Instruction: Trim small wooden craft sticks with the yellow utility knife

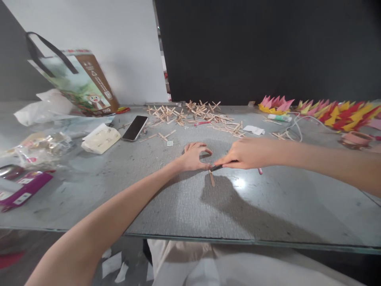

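Observation:
A narrow flat wooden craft stick point(212, 179) lies on the grey tabletop, pointing toward me. At its far end, the thumb of my left hand point(196, 156) presses down on it, while the other fingers arch over the table. My right hand point(241, 154) is closed around a slim dark tool that looks like a craft knife point(216, 168). The knife's tip meets the stick right beside my left thumb. My fingers cover part of the knife and the stick's far end.
Behind my hands lie piles of craft sticks point(205, 111). To the left are a phone point(135, 128), a tissue pack point(101, 139), a shopping bag point(86, 81) and a purple box point(26, 190). Folded paper pieces point(342, 115), a glue stick point(279, 118), a white cable point(297, 129) and tape point(355, 139) are at right.

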The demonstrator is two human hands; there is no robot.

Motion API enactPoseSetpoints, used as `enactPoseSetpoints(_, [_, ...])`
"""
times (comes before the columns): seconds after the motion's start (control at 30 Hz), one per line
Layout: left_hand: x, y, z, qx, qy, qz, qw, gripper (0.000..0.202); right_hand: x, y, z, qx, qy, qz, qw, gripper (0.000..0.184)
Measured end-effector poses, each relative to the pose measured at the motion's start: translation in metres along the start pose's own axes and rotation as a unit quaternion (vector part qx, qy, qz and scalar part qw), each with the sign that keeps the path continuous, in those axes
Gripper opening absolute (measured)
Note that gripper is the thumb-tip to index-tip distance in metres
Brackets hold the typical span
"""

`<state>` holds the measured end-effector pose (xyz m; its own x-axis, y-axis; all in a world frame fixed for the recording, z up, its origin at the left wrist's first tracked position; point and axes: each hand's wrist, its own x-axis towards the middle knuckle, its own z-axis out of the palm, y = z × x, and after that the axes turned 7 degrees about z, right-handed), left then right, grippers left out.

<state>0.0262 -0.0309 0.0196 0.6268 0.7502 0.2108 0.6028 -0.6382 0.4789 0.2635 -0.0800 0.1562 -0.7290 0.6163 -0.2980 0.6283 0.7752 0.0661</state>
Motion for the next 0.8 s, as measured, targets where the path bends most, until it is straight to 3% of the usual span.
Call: enactPoseSetpoints(0.8, [-0.0008, 0.0023, -0.0017, -0.003, -0.020, -0.007, 1.000, 0.062, 0.0007, -0.0015, 0.0012, -0.010, -0.003, 0.010, 1.000, 0.042])
